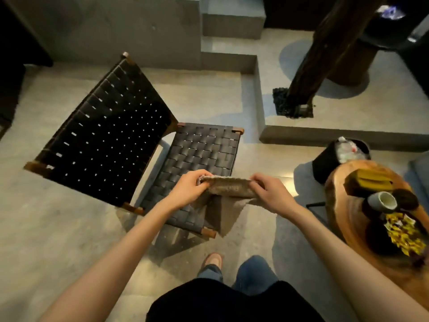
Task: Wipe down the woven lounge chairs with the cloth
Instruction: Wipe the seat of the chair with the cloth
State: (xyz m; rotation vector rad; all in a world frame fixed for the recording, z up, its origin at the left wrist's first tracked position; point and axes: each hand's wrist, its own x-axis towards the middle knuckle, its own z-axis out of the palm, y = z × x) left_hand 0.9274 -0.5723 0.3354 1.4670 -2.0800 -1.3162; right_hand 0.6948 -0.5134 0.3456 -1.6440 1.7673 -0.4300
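A woven lounge chair stands in front of me, with a dark strap seat [199,149] and a tall black woven backrest [109,133] leaning off to the left, both on a brown wooden frame. Above the seat's front half I hold a grey-beige cloth [228,189] stretched between both hands. My left hand [189,188] pinches its left end and my right hand [270,192] pinches its right end. The rest of the cloth hangs down below my hands, over the seat's front right corner.
A round wooden side table [343,205] at my right carries a grey cup [381,201], a yellow box and a bowl of wrapped sweets. A black bin [327,165] stands behind it. Concrete steps [260,105] and a dark wooden post [308,73] lie beyond the chair.
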